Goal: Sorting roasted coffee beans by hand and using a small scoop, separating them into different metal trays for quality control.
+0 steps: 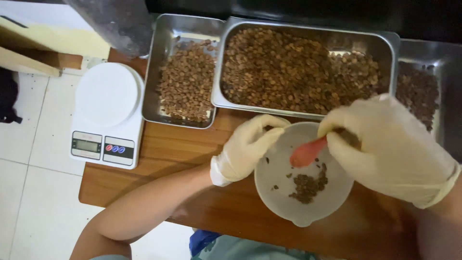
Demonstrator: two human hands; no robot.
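The fingers [358, 137] of the gloved right hand [392, 147] are pinched on a small red spoon [308, 151] dipped into the white bowl [284, 192], whose rim is gripped by the curled fingers of the gloved left hand [248, 147]. The bowl sits on the wooden counter [163, 149] near its front edge, just before the steel trays [308, 67] of brown beans. A tilted spoon or a slipped rim grip could scatter the small dark heap of beans [308, 185], which looks loose, dry and light.

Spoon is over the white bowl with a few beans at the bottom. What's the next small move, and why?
Probably tip the red spoon further so its load drops into the white bowl. The right hand holds it above the small pile of beans, and the left hand grips the rim.
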